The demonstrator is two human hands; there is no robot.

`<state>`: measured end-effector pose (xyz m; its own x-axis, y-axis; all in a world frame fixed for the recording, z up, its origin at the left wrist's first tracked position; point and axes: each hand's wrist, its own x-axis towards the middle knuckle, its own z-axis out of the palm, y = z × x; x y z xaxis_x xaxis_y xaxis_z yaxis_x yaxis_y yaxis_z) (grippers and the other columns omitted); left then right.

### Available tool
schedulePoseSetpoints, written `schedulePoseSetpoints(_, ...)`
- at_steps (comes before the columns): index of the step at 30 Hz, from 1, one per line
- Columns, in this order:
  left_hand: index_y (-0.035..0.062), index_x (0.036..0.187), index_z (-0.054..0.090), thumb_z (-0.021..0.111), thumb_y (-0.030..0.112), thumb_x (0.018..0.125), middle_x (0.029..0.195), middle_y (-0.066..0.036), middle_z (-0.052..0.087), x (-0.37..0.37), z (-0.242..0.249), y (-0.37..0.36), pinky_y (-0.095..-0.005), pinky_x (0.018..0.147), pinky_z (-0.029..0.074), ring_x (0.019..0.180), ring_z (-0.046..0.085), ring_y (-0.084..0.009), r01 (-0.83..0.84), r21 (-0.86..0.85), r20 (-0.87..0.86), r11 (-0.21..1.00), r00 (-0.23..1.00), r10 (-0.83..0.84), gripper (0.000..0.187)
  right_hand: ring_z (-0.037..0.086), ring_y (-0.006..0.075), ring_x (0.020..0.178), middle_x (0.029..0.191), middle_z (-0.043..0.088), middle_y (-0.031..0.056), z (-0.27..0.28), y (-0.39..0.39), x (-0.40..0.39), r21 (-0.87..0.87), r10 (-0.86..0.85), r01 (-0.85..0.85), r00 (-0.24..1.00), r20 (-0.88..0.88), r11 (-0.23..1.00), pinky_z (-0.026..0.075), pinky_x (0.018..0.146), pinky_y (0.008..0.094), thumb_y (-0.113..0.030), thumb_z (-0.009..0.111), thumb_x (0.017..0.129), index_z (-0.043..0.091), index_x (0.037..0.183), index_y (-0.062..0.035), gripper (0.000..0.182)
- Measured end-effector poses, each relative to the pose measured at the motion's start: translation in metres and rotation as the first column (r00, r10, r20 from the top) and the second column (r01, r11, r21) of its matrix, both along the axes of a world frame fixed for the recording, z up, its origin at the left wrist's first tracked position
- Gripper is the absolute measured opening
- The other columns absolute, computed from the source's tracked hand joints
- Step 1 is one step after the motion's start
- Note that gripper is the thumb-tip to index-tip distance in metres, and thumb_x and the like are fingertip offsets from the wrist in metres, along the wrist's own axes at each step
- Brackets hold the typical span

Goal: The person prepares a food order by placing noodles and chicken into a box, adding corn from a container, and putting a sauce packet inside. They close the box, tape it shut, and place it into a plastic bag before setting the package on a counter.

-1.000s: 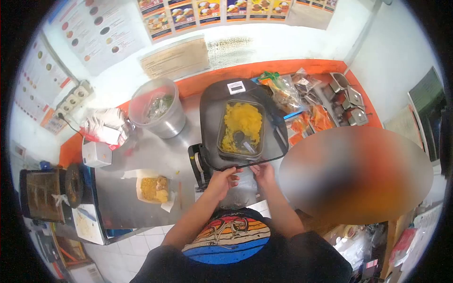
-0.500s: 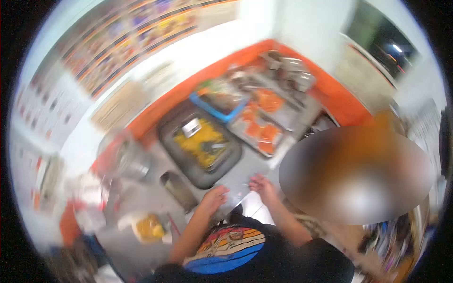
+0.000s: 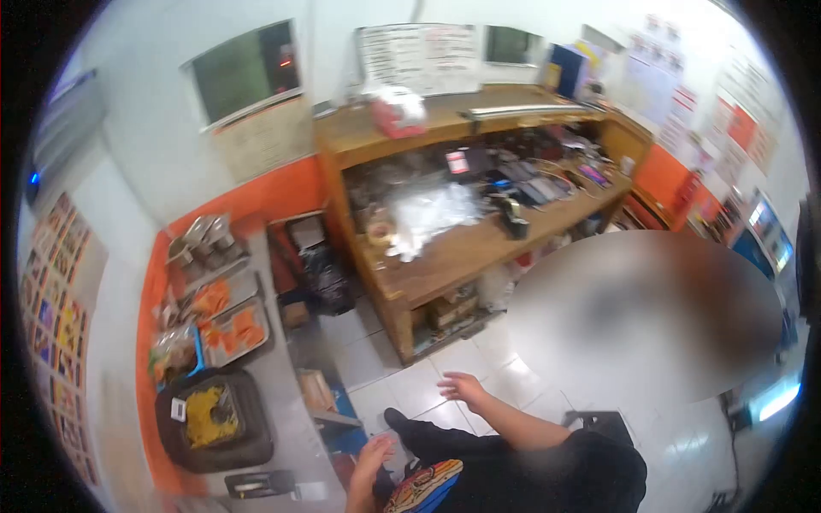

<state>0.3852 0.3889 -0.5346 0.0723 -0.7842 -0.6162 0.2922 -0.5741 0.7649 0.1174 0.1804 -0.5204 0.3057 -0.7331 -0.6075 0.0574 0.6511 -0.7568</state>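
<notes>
My right hand [image 3: 463, 388] is held out over the tiled floor, fingers apart, holding nothing. My left hand [image 3: 373, 455] hangs lower, beside the counter edge and close to my shirt. Its fingers look loosely extended, with nothing distinct in them. On the grey counter [image 3: 286, 385] to the left, a black tray [image 3: 256, 445] bears yellow food [image 3: 203, 419] with a small white label or device on it. Nearer me lies a dark narrow container [image 3: 259, 485]. Neither hand touches these things.
Behind the black tray are metal trays of orange pieces [image 3: 233, 332], a bagged item in a blue tray [image 3: 175, 350] and metal containers [image 3: 205, 239]. A wooden desk [image 3: 410, 295] with foil [image 3: 432, 214], a tape dispenser [image 3: 514, 221] and a helmet [image 3: 398, 111] stands ahead. A blurred oval covers the right.
My view has swung right, from the counter to the desk and floor. My hands have left the counter edge, and the right hand has moved away from the left.
</notes>
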Motion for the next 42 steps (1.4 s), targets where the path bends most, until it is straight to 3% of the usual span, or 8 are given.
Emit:
schedulePoseSetpoints(5,0.0058,0.123,0.062,0.069,0.038,0.081,0.11,-0.019,0.068,-0.078,-0.066,-0.002,-0.0366,0.09,0.05,0.104,0.065,-0.0307,0.443,0.175,0.619,0.879,0.645,-0.448,0.054,0.067,0.0229,0.088,0.114,0.067,0.0148,-0.004,0.085,-0.17,0.114,-0.268,0.309,0.923,-0.276,0.944,0.055,0.075,0.0319,-0.02,0.047,0.097,0.052,0.132,-0.0026,0.039)
schedulePoseSetpoints(10,0.0065,0.115,0.067,0.067,0.038,0.08,0.11,-0.02,0.068,-0.157,-0.119,0.004,-0.041,0.091,0.05,0.105,0.064,-0.0359,0.902,0.134,0.581,0.411,0.265,-0.77,0.047,0.065,0.0257,0.098,0.121,0.065,0.0137,0.024,0.175,-0.291,0.061,-0.57,0.586,0.803,-0.172,0.808,0.053,0.083,0.0355,-0.021,0.044,0.096,0.051,0.134,-0.002,0.042)
schedulePoseSetpoints(23,0.0133,0.093,0.076,0.063,0.029,0.08,0.113,-0.018,0.067,-0.505,-0.12,-0.013,-0.0412,0.092,0.051,0.108,0.062,-0.0362,0.679,0.705,0.556,-0.205,-0.708,-0.435,0.024,0.067,0.0209,0.081,0.105,0.07,0.0119,-0.004,0.492,-0.628,-0.033,-0.981,0.986,0.157,-0.112,0.161,0.053,0.07,0.0315,-0.021,0.055,0.092,0.056,0.124,-0.0005,0.038)
schedulePoseSetpoints(24,0.0113,0.099,0.074,0.06,0.029,0.082,0.118,-0.017,0.065,-0.534,-0.12,-0.026,-0.0409,0.094,0.05,0.11,0.061,-0.0335,0.655,0.599,0.611,-0.461,-0.746,-0.266,0.028,0.066,0.0204,0.08,0.103,0.07,0.0116,0.002,0.519,-0.643,-0.038,-0.995,0.998,0.042,-0.086,0.045,0.053,0.07,0.0302,-0.019,0.058,0.09,0.056,0.124,0.0002,0.039)
schedulePoseSetpoints(29,0.0096,0.116,0.069,0.06,0.033,0.083,0.119,-0.015,0.066,-0.668,-0.176,-0.028,-0.0375,0.098,0.047,0.111,0.061,-0.0316,0.835,0.401,0.593,-0.377,-0.55,-0.588,0.041,0.065,0.0188,0.079,0.1,0.07,0.011,0.042,0.617,-0.679,-0.066,-0.929,0.933,-0.36,-0.089,-0.355,0.051,0.069,0.0274,-0.014,0.065,0.084,0.056,0.121,0.0015,0.041)
schedulePoseSetpoints(31,0.0072,0.103,0.071,0.056,0.029,0.086,0.111,-0.015,0.068,-0.697,-0.204,-0.035,-0.0437,0.094,0.048,0.106,0.062,-0.0333,0.541,0.293,0.815,-0.788,-0.573,-0.09,0.031,0.065,0.0187,0.079,0.099,0.07,0.011,0.053,0.637,-0.68,-0.034,-0.89,0.908,-0.416,-0.186,-0.417,0.052,0.069,0.0275,-0.012,0.067,0.083,0.056,0.121,0.0015,0.042)
schedulePoseSetpoints(36,0.0075,0.096,0.072,0.054,0.037,0.087,0.111,-0.014,0.068,-0.748,-0.208,0.005,-0.0476,0.091,0.049,0.104,0.063,-0.0347,0.324,0.494,0.675,-0.807,-0.728,0.121,0.036,0.066,0.0202,0.079,0.099,0.069,0.0128,0.038,0.671,-0.69,0.071,-0.929,0.933,-0.339,-0.147,-0.352,0.053,0.071,0.0287,-0.012,0.065,0.084,0.057,0.118,0.0014,0.038)
schedulePoseSetpoints(42,0.0073,0.1,0.072,0.057,0.032,0.084,0.109,-0.013,0.069,-0.823,-0.176,0.053,-0.0464,0.089,0.05,0.104,0.064,-0.033,0.415,0.597,0.483,-0.687,-0.869,-0.104,0.033,0.066,0.0244,0.084,0.103,0.067,0.0145,0.048,0.683,-0.789,-0.02,-0.953,0.955,-0.296,-0.059,-0.295,0.054,0.073,0.0337,-0.014,0.061,0.089,0.056,0.119,0.0032,0.036)
